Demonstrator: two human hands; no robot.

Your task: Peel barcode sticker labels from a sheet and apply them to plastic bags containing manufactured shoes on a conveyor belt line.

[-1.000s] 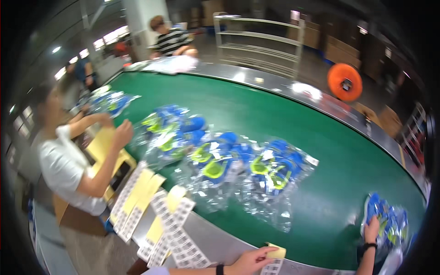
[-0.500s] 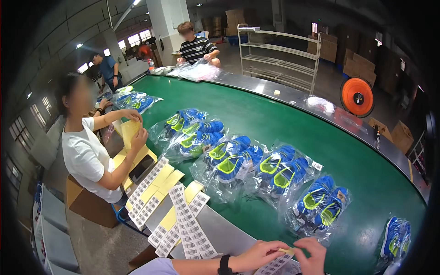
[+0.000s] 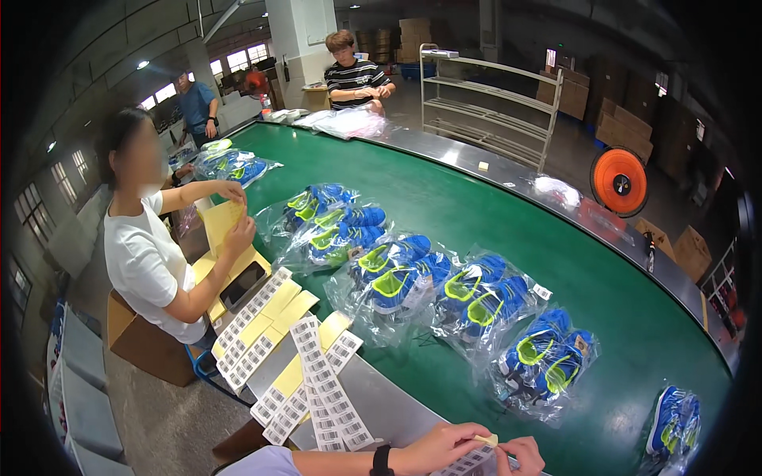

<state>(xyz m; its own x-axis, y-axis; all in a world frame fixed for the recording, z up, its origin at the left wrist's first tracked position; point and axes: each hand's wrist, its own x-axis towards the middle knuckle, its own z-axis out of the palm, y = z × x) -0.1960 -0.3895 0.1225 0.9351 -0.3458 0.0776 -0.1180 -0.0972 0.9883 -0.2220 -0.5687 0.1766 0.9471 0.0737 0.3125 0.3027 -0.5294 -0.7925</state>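
At the lower edge, my left hand (image 3: 438,449) pinches a sheet of barcode labels (image 3: 464,463) whose yellow backing (image 3: 487,439) curls up at one corner. My right hand (image 3: 521,457) meets that corner, thumb and fingers closed on the sheet's edge; whether a single label is between them is too small to tell. More label sheets (image 3: 329,389) lie overlapping on the metal table edge left of my hands. Beyond my hands, a bagged pair of blue shoes (image 3: 548,357) with lime-green lining rests on the green belt.
Several more bagged shoe pairs (image 3: 397,274) line the green conveyor belt (image 3: 444,190). At left a co-worker in a white shirt (image 3: 147,254) holds yellow sheets (image 3: 222,226). Two other people stand or sit farther back. Across the belt are an orange fan (image 3: 619,182) and a metal rack (image 3: 488,99).
My right hand has moved down and its fingers have closed at the sheet's corner. The view has shifted slightly. At the back, the striped-shirt co-worker's hands have come together off the plastic bags.
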